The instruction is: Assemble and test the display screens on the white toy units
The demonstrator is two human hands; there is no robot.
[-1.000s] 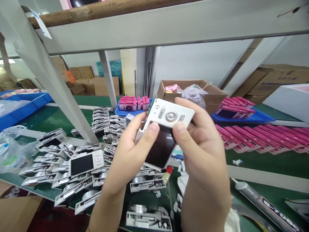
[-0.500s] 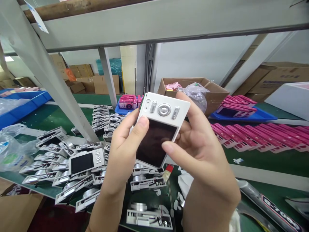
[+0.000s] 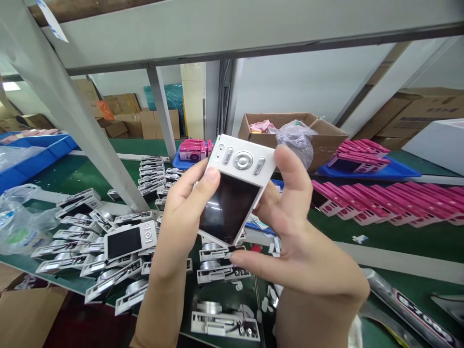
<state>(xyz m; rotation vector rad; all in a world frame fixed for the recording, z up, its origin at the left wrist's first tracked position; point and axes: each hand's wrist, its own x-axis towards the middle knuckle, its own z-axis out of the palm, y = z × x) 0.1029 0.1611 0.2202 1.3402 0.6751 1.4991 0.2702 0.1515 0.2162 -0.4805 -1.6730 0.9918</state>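
Note:
A white digital camera (image 3: 248, 140) is tilted in front of me, its dark screen and silver buttons facing up. My left hand (image 3: 184, 208) is closed round its left edge, with the thumb on the front beside the screen and the fingers behind. Over at the camera's right side, my right hand (image 3: 297, 232) is spread open. Its index finger is by the upper right corner and its thumb just below the lower corner; other fingers are partly hidden behind the camera. Below, on the green bench, lie opened white camera bodies (image 3: 224, 326) with wires and silver lens rings.
Many white cameras (image 3: 123, 244) are heaped at the left. A row of pink cameras (image 3: 384, 203) leans along the right, with more on a blue tray (image 3: 406, 170). A cardboard box (image 3: 328, 147) stands behind. A grey metal post (image 3: 87, 125) slants down at the left.
My right thumb has moved off the screen to below the camera's lower corner, and the right fingers have spread. The camera has shifted slightly left in my left hand.

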